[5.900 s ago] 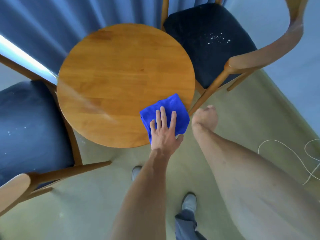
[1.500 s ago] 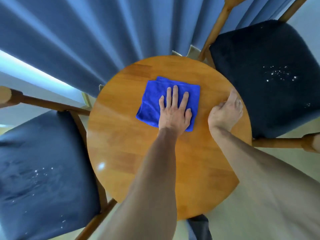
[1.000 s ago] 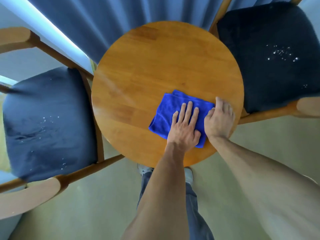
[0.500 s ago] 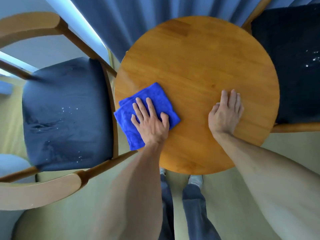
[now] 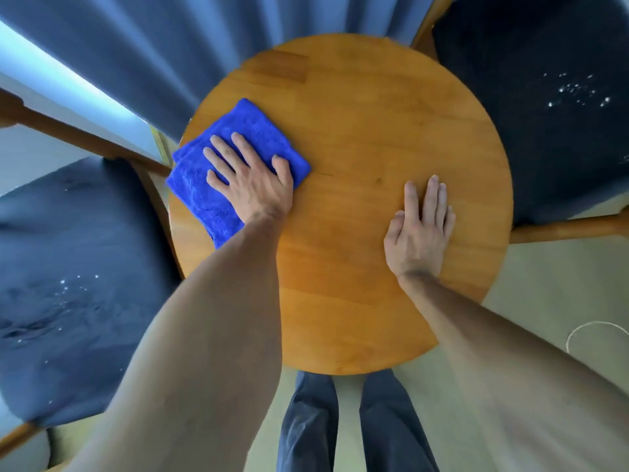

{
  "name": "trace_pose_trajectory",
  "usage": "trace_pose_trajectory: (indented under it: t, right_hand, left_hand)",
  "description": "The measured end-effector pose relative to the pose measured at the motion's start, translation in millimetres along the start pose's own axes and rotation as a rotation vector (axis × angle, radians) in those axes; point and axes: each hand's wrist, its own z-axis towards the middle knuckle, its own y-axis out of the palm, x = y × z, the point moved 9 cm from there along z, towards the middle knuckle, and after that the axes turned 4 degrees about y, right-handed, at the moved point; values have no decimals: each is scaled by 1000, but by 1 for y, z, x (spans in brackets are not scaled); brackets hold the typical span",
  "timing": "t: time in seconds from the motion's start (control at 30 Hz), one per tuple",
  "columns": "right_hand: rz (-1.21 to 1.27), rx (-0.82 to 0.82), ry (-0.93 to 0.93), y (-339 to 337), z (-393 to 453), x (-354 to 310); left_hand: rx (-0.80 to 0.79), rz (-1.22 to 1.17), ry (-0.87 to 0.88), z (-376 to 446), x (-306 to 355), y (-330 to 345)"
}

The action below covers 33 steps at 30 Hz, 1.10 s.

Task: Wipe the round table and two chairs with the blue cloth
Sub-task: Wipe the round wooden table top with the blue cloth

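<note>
At the left of the frame sits a chair (image 5: 68, 284) with a dark padded seat, dotted with pale specks near its middle. Just right of it, at the left edge of the round wooden surface (image 5: 357, 165), lies the folded blue cloth (image 5: 218, 172), one corner hanging a little past the rim. The left hand (image 5: 252, 178) lies flat on the cloth, fingers straight and spread, pressing down rather than gripping.

The cloth looks soft, thick and light, probably a plush microfibre. It should slide readily over the smooth wood under a flat palm, though its folded layers may shift or bunch. For the padded seats, pinching it by a folded edge or gathering it in the palm would likely hold it better.

Further right, the right hand (image 5: 422, 229) rests open on the bare wood, fingers straight and close together, holding nothing; it seems to steady the surface. At the upper right is the second chair (image 5: 544, 131), its dark seat also scattered with pale specks.

No containers are visible.
</note>
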Motion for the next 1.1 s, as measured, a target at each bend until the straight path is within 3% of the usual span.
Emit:
trace_pose_trajectory:
  t: [0.33,0.53,0.7,0.8,0.9,0.97,1.03,1.1]
  right_hand:
    - [74,4,-7,1,-1,4]
    - [246,-39,-1,-14,-19,5]
    - [212,-26,-150,-46,-32,16]
    - [205,28,-115,-63,-24,38]
    - [233,55,-40,-72,-18,57]
    - [206,54,-103,-74,-23,53]
    - [188,0,-211,-71,-34,39]
    - [184,-62,-322,-65,-54,19]
  left_hand:
    - [-43,-3,181,-40,8,-1]
    - [-120,9,320,-134,24,14]
    - [-213,-1,505,-241,66,37]
    - [-253,-39,581,-303,88,49]
    - [-246,-125,614,-321,94,47]
    - [-194,-205,637,-310,85,35]
    - [-100,-227,506,-285,54,20]
    - [-24,-204,118,-257,-9,10]
